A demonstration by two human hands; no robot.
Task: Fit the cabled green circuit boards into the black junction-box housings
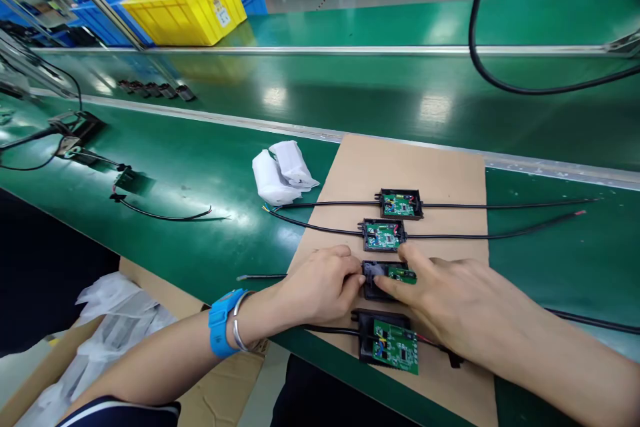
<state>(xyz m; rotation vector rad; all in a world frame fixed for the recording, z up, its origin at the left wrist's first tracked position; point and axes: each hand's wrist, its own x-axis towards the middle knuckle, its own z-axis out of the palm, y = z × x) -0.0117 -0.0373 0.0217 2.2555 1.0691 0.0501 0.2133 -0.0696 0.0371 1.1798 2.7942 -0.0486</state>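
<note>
Four-sided black plastic cases with green circuit boards lie in a column on a cardboard sheet (425,163). My left hand (323,283) is closed in a pinch at the left end of the third black case (370,290), where a black cable (263,276) runs in under the hand. Reaching in from the right, my right hand (455,300) has its thumb inside that case and its index finger at the far edge, around the circuit board (400,273). In the nearest case (367,350), another circuit board (397,347) sits tilted partly out. Two farther cases (400,203) hold boards lying inside.
White wrapped packets (283,173) lie left of the cardboard. A small board with a cable (167,215) hangs from a clamp stand (83,127) at the left. Beyond the metal rail, a yellow bin (185,10) stands by blue crates, and a thick black cable (475,33) loops down.
</note>
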